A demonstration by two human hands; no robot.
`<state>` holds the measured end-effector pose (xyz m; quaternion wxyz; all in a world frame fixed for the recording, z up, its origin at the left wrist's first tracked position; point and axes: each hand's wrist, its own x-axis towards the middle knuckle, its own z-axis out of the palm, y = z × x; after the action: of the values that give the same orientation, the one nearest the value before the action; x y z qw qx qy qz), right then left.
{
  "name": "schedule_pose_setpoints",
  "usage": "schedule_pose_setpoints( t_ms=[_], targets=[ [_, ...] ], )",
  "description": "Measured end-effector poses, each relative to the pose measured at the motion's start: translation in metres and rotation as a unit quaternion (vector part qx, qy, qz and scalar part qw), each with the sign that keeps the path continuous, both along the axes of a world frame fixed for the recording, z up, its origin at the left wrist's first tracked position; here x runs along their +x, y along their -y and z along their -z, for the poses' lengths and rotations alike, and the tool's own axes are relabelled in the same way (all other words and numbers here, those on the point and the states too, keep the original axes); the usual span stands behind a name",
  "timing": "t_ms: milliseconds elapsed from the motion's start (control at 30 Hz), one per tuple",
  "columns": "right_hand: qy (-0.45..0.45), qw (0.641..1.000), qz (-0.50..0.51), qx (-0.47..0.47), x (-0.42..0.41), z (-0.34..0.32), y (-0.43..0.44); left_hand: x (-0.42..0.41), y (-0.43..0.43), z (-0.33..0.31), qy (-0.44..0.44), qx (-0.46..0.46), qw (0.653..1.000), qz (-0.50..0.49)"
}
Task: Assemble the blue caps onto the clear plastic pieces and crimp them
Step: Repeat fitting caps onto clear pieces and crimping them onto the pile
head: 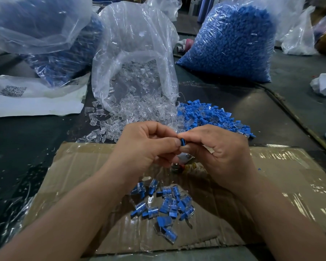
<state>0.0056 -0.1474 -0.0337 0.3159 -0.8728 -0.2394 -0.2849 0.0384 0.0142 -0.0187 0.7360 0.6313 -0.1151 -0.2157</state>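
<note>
A dark surface carries a flattened cardboard sheet with shiny tape. A white paper lies far left.

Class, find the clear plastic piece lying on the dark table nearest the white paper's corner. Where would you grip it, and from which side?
Pinch the clear piece across its two long sides, probably from above and slightly from the left. It lies flat, apart from the heap, with bare table around it, while the bag crowds its right side.

Dark table bears cardboard, bags, clear pieces, blue caps.
</note>
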Motion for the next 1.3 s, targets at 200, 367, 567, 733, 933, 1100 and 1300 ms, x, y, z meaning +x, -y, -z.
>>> schedule_pose_setpoints(
  t_ms=[200,367,567,733,933,1100,1300],
  targets=[
    [0.006,1.0,0.003,-0.015,0.0,0.0,-0.001,0.001,0.0,0.002,-0.007,0.004,1.0,-0.008],
    [0.008,1.0,0.002,-0.02,-0.001,-0.001,-0.001,0.003,-0.001,0.003,-0.005,0.006,1.0,-0.006],
    [0.021,0.999,0.011,-0.029,0.0,-0.001,-0.001,0.002,0.001,0.004,-0.014,0.004,1.0,-0.004],
    [-0.044,0.997,0.025,-0.055,-0.002,-0.008,0.0,0.0,0.002,0.005,0.016,0.026,1.0,-0.003],
    [-0.348,0.923,0.116,-0.113,-0.007,-0.027,0.03,0.004,-0.001,0.005,0.041,0.032,0.997,-0.061],
    [-0.452,0.848,0.101,-0.258,-0.01,-0.023,0.039,0.005,0.0,0.005,0.034,0.023,0.996,-0.073],
    [-0.406,0.866,0.127,-0.264,-0.006,-0.023,0.036,0.006,-0.001,0.007,0.039,0.021,0.995,-0.093]
  ],
)
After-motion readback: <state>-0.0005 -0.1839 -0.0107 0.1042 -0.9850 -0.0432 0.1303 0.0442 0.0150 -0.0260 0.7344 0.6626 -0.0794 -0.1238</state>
